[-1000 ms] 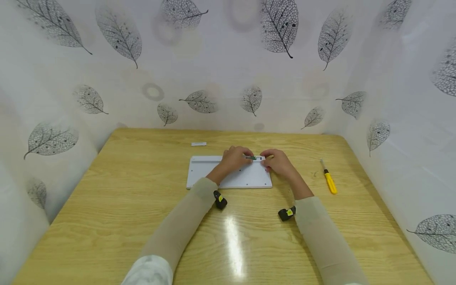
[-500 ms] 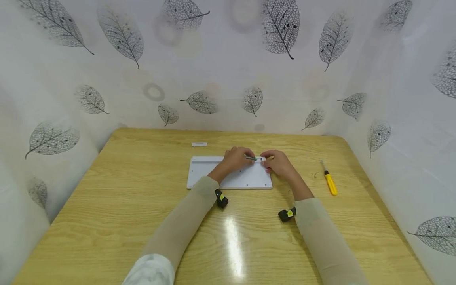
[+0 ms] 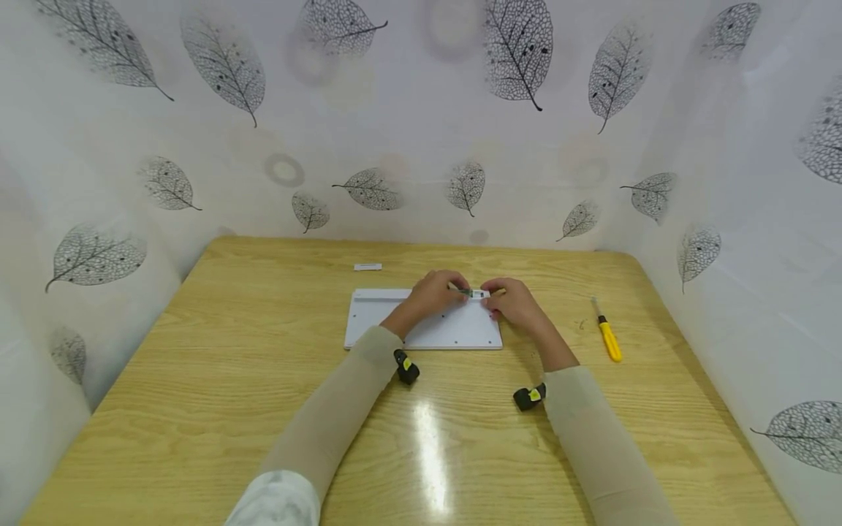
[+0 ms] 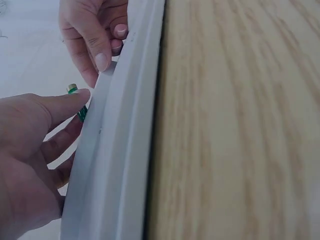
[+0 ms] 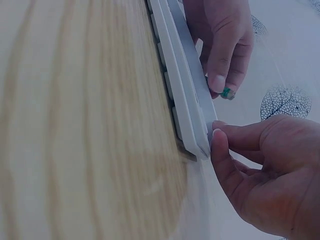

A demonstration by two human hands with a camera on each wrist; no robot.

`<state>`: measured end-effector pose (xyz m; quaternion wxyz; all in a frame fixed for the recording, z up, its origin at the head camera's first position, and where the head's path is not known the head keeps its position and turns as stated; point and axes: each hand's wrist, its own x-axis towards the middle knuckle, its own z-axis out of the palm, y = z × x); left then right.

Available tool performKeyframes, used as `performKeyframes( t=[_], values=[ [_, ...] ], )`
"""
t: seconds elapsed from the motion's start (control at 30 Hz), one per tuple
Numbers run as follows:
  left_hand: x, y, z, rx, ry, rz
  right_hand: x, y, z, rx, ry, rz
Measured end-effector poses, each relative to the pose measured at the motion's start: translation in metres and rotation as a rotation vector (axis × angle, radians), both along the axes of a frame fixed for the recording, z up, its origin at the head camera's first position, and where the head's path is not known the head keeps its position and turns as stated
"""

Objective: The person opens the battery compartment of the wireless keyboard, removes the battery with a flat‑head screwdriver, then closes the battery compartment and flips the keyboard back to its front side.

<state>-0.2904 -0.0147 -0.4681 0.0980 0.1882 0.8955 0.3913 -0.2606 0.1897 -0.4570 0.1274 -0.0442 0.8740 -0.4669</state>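
Observation:
A white keyboard (image 3: 421,332) lies face down on the table; the sides of its keys show along the lower edge in the right wrist view. My left hand (image 3: 434,292) pinches a small green battery (image 4: 81,111) with a gold-coloured end between thumb and fingers. The battery is tilted at the raised bar (image 4: 92,135) along the keyboard's far edge, close to the open slot (image 3: 482,294) at the bar's right end. My right hand (image 5: 280,170) pinches the right end of that bar with thumb and index finger. Part of the battery is hidden by the left fingers.
Behind the keyboard lies a small white strip (image 3: 368,267). A screwdriver (image 3: 609,337) with a yellow handle lies to the right, by a few tiny dark bits (image 3: 582,324). A leaf-printed curtain (image 3: 408,131) borders the wooden table (image 3: 230,351) at the back and sides.
The left end of the battery has tipped up slightly in my left hand. My right hand keeps its hold at the keyboard's far right corner, and the other things stay put.

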Motion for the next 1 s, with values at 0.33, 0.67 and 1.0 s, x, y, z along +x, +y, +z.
performKeyframes(
  t=[0.33, 0.67, 1.0],
  values=[
    [0.001, -0.009, 0.009, 0.231, -0.085, -0.021, 0.000, -0.003, 0.002, -0.008, -0.024, -0.007],
    [-0.003, -0.026, 0.013, 0.236, -0.046, -0.007, 0.000, -0.003, 0.003, -0.001, -0.013, -0.008],
    [-0.012, -0.053, 0.018, 0.179, -0.045, 0.047, 0.002, -0.001, 0.001, 0.005, -0.003, -0.009]
  ],
)
